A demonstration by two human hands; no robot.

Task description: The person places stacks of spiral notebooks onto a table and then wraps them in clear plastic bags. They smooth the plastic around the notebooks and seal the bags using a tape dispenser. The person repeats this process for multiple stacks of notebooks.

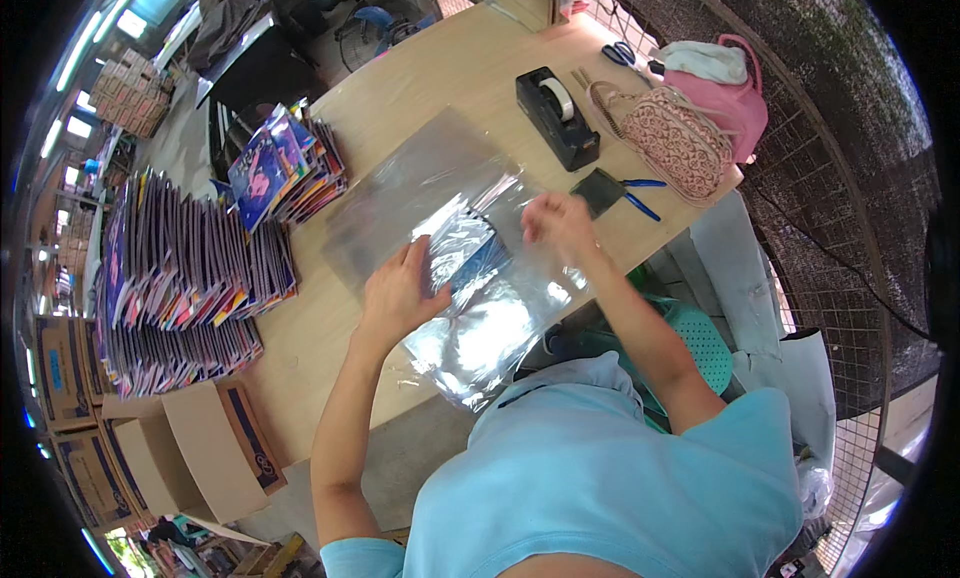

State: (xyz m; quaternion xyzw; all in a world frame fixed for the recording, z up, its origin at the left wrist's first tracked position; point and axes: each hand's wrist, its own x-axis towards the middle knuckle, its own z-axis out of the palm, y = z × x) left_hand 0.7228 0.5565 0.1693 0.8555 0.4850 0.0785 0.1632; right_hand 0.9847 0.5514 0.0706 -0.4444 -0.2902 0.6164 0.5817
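A dark-blue item (pixel 482 265), seemingly a spiral-bound notebook, lies on the table inside or under shiny clear plastic film (pixel 470 343); glare hides its outline. My left hand (pixel 398 296) rests on the film at the item's left side, fingers stretched and thumb apart. To the right, my right hand (pixel 560 223) is raised just above the film, its fingers curled together and slightly blurred. Whatever they may pinch cannot be made out. Beneath the film spreads a larger stack of clear plastic sheets (pixel 385 203).
Piles of notebooks (pixel 195 263) stand at the left, with more notebooks (pixel 285 168) behind them. Open cardboard box (pixel 205 448) sits front left. Tape dispenser (pixel 557 118), blue-handled pliers (pixel 640 198), scissors (pixel 620 54), patterned pouch (pixel 675 143) and pink bag (pixel 725 108) lie right.
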